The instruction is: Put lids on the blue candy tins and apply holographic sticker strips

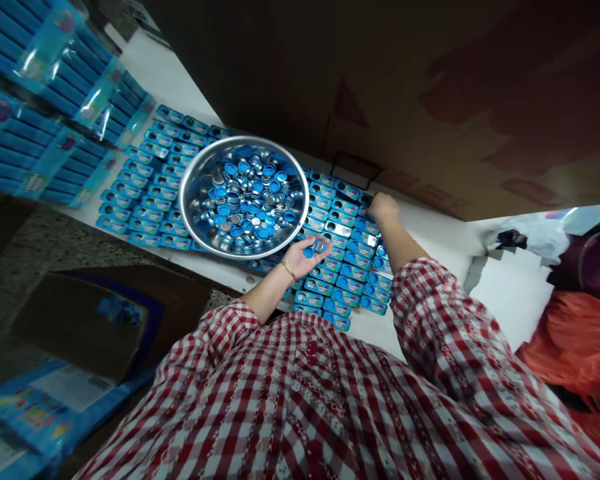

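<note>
My left hand [300,259] lies palm up at the lower rim of a steel bowl [181,197], with a small blue lid [309,252] and a silver lid [320,246] on its fingers. The bowl holds a heap of blue and silver round lids [250,200]. Rows of flat blue tins [350,267] cover the white table around it. My right hand [383,209] rests on the far end of those rows, its fingers curled down over a tin and hidden. A gold bangle [288,270] circles my left wrist.
Blue packaged goods [65,87] lie stacked at the upper left. A large cardboard box [380,87] rises along the far table edge. A brown box [80,327] and blue packaging [45,407] sit below at the left. Red cloth [575,347] and a white plastic bag [530,233] lie at the right.
</note>
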Available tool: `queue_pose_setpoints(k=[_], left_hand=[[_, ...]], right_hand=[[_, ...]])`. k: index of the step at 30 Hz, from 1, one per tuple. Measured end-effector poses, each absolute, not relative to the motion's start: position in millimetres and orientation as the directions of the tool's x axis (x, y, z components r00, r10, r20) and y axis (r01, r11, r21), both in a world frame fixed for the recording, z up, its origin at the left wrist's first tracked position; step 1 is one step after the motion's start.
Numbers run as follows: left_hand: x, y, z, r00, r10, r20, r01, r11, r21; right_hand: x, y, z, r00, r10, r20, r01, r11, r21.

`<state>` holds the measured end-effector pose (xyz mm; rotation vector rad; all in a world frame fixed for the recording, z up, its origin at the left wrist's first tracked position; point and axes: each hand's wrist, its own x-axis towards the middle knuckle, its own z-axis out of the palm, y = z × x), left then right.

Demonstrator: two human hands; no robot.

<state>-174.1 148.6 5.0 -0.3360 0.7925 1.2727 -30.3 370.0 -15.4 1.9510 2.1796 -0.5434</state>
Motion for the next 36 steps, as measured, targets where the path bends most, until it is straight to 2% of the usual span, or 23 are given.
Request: queue_pose_setpoints(k=[2, 3, 5, 7, 9, 11, 14, 16, 18, 20, 23, 26, 29, 32, 34, 36], left_hand=[[-174, 151, 1, 0.090, 0.709, -0.700, -0.940, 0.293, 0.176], [-174, 153, -1, 0.094, 0.705, -0.703, -0.940, 0.296, 0.170], [-172, 157, -5, 0.088, 0.702, -0.706, -0.943, 0.288, 0.169], [-169, 161, -8, 0.068, 0.695, -0.716, -0.947, 0.270, 0.172], [-166, 164, -9, 0.048, 0.678, -0.734, -0.951, 0.255, 0.173], [-163, 165, -10, 0.046, 0.677, -0.735, -0.951, 0.254, 0.175], [-163, 164, -10, 0.050, 0.698, -0.714, -0.942, 0.271, 0.198], [-165, 163, -10, 0.058, 0.701, -0.711, -0.932, 0.294, 0.213], [-167, 163, -11, 0.060, 0.698, -0.714, -0.925, 0.308, 0.223], [-169, 163, -10, 0.051, 0.695, -0.718, -0.924, 0.306, 0.230], [-171, 161, -10, 0.039, 0.681, -0.732, -0.923, 0.306, 0.235], [-172, 158, -9, 0.029, 0.665, -0.746, -0.924, 0.303, 0.234], [-173, 155, -10, 0.024, 0.656, -0.754, -0.924, 0.304, 0.234], [-172, 153, -10, 0.019, 0.650, -0.760, -0.922, 0.305, 0.238], [-172, 152, -9, 0.019, 0.653, -0.757, -0.921, 0.306, 0.240], [-171, 151, -6, 0.024, 0.657, -0.754, -0.920, 0.309, 0.240]], right_hand=[[-33, 339, -4, -0.179, 0.941, -0.287, 0.971, 0.123, -0.203], [-36, 321, 1, -0.262, 0.929, -0.263, 0.944, 0.191, -0.269], [-42, 286, 8, -0.546, 0.804, -0.236, 0.794, 0.407, -0.451], [-47, 257, 10, -0.724, 0.647, -0.239, 0.653, 0.529, -0.542], [-49, 242, 10, -0.771, 0.586, -0.248, 0.609, 0.566, -0.556], [-47, 238, 8, -0.767, 0.600, -0.227, 0.601, 0.550, -0.580], [-39, 246, 4, -0.714, 0.673, -0.193, 0.552, 0.373, -0.745], [-34, 254, 2, -0.629, 0.733, -0.260, 0.473, 0.095, -0.876], [-29, 263, 0, -0.537, 0.754, -0.378, 0.348, -0.210, -0.914], [-23, 274, 1, -0.460, 0.749, -0.477, 0.232, -0.418, -0.879], [-11, 293, 5, -0.382, 0.748, -0.543, 0.133, -0.537, -0.833], [0, 310, 6, -0.338, 0.783, -0.522, 0.101, -0.521, -0.847], [4, 327, 0, -0.268, 0.836, -0.480, 0.130, -0.462, -0.877], [-1, 346, -7, -0.122, 0.907, -0.403, 0.324, -0.348, -0.880], [-9, 360, -8, -0.088, 0.945, -0.314, 0.557, -0.215, -0.802], [-19, 373, -4, -0.136, 0.956, -0.258, 0.788, -0.054, -0.614]])
